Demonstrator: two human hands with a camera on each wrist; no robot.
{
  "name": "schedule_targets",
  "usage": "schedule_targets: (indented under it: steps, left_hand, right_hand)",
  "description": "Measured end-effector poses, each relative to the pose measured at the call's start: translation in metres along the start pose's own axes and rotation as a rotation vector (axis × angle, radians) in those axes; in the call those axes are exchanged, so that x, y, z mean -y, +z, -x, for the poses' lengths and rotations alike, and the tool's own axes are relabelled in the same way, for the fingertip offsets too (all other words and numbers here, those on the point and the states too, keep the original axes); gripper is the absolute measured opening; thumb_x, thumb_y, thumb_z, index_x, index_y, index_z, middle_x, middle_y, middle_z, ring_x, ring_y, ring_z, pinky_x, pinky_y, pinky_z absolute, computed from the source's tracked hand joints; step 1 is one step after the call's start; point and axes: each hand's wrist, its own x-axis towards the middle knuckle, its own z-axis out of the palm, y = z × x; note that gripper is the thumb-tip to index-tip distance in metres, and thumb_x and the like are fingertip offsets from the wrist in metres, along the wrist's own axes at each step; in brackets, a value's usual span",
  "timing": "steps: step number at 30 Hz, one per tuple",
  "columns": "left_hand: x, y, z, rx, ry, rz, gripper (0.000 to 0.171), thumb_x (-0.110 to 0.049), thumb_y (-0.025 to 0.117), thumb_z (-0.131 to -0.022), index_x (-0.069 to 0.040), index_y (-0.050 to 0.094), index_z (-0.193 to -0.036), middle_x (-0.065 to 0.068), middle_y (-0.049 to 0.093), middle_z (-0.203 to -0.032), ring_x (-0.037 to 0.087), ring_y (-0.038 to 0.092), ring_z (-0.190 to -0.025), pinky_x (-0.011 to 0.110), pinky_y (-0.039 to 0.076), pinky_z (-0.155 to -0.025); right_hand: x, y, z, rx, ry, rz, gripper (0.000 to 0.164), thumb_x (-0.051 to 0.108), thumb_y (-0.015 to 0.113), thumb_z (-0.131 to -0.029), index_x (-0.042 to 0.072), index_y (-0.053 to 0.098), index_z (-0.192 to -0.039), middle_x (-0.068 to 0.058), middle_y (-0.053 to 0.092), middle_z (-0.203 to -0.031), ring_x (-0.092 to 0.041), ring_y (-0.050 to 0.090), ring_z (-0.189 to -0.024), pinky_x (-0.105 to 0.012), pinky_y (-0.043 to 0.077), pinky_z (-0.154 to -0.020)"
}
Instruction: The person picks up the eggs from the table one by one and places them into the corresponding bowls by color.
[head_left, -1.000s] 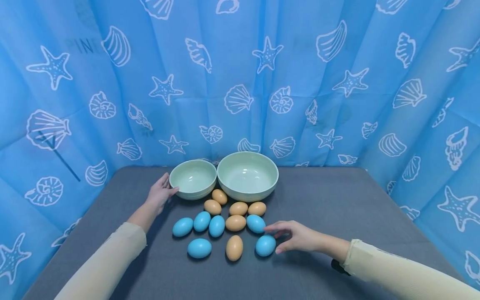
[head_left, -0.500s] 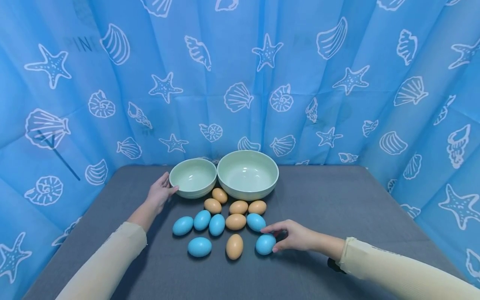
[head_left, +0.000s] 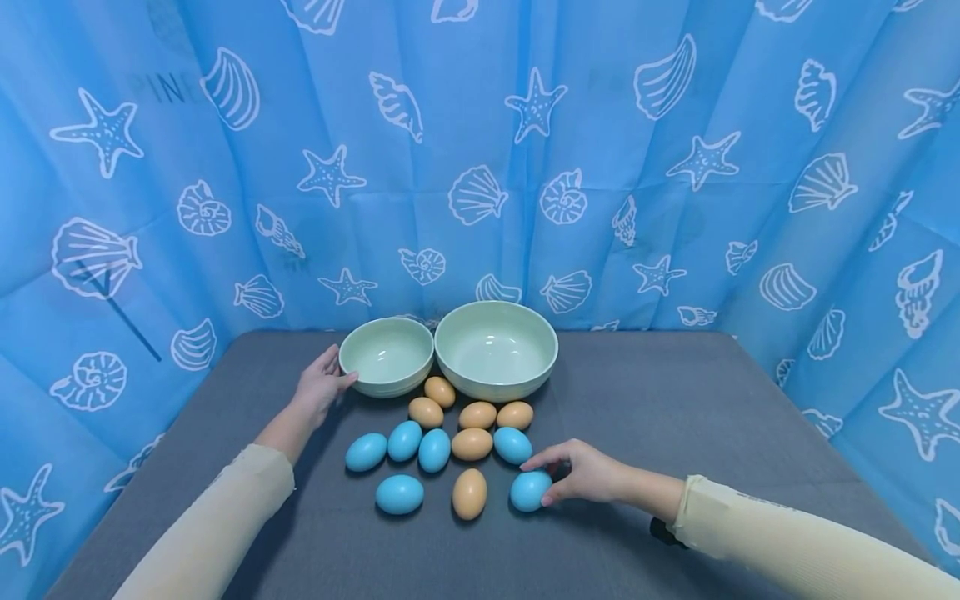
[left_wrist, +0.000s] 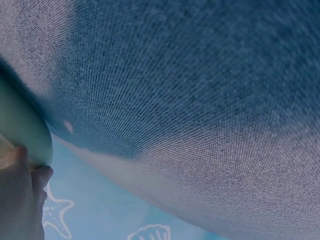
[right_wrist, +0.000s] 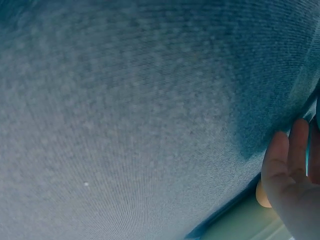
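Note:
My left hand (head_left: 318, 389) holds the left side of the smaller pale green bowl (head_left: 388, 388), thumb at the near rim and fingers along the outer wall. The left wrist view catches this hand (left_wrist: 21, 197) against the bowl wall (left_wrist: 25, 122). On the right, thumb and fingertips of my right hand (head_left: 588, 475) grip a blue egg (head_left: 528, 492) low over the grey tabletop. Another blue egg (head_left: 513, 446) lies just behind it, right by my fingertips. In the right wrist view the hand (right_wrist: 292, 182) mostly hides the egg.
A larger pale green bowl (head_left: 497, 390) stands beside the smaller one. Several tan eggs (head_left: 472, 444) and blue eggs (head_left: 400, 494) lie scattered in front of the bowls on the grey cloth-covered table (head_left: 660, 400). A blue shell-print curtain (head_left: 480, 167) hangs behind.
My right hand has moved slightly left and its thumb and fingers have come round the nearest blue egg, which has turned a little. The left hand stays at the smaller bowl.

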Motion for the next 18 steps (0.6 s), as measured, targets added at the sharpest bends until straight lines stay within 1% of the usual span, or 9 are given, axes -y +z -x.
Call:
schedule_targets:
  steps: [3, 7, 11, 14, 18]
  left_hand:
    - [-0.001, 0.0, 0.0, 0.005, 0.0, -0.004, 0.076, 0.0, 0.053, -0.099, -0.014, 0.006, -0.157, 0.009, 0.004, -0.162, 0.024, 0.008, -0.147, 0.04, 0.025, -0.116]
    - [-0.004, 0.0, 0.003, 0.007, 0.005, -0.012, 0.076, -0.001, 0.054, -0.099, -0.012, 0.006, -0.157, 0.01, 0.005, -0.162, 0.026, 0.008, -0.147, 0.041, 0.025, -0.115]
    - [-0.005, 0.0, 0.004, 0.006, 0.004, -0.001, 0.076, 0.0, 0.053, -0.098, -0.011, 0.006, -0.157, 0.01, 0.005, -0.162, 0.026, 0.008, -0.147, 0.041, 0.023, -0.116]
    - [-0.004, 0.0, 0.004, 0.012, 0.004, 0.003, 0.076, 0.0, 0.052, -0.099, -0.012, 0.005, -0.157, 0.009, 0.004, -0.162, 0.025, 0.007, -0.147, 0.041, 0.023, -0.116]
    - [-0.001, -0.001, 0.002, 0.013, 0.004, -0.003, 0.076, 0.0, 0.052, -0.099, -0.013, 0.004, -0.157, 0.009, 0.003, -0.162, 0.025, 0.007, -0.147, 0.041, 0.022, -0.116]
  right_hand:
    - [0.002, 0.0, -0.001, -0.001, 0.023, -0.019, 0.041, 0.007, 0.078, -0.082, -0.007, 0.065, -0.119, -0.015, 0.068, -0.114, -0.017, 0.06, -0.094, -0.028, 0.052, -0.079]
    - [0.006, 0.001, -0.002, -0.003, 0.053, -0.049, 0.041, 0.006, 0.078, -0.081, -0.007, 0.066, -0.118, -0.015, 0.068, -0.114, -0.02, 0.06, -0.096, -0.026, 0.052, -0.078]
    - [0.013, 0.0, -0.004, 0.0, 0.083, -0.091, 0.042, 0.004, 0.078, -0.081, -0.009, 0.064, -0.119, -0.016, 0.067, -0.114, -0.023, 0.061, -0.098, -0.026, 0.053, -0.079]
    - [0.018, -0.001, -0.005, -0.001, 0.115, -0.119, 0.043, 0.003, 0.078, -0.081, -0.01, 0.064, -0.12, -0.015, 0.067, -0.115, -0.022, 0.062, -0.099, -0.027, 0.054, -0.081]
    - [0.027, -0.004, -0.008, -0.014, 0.147, -0.127, 0.042, 0.003, 0.077, -0.081, -0.008, 0.065, -0.12, -0.013, 0.067, -0.115, -0.021, 0.062, -0.098, -0.028, 0.054, -0.082]
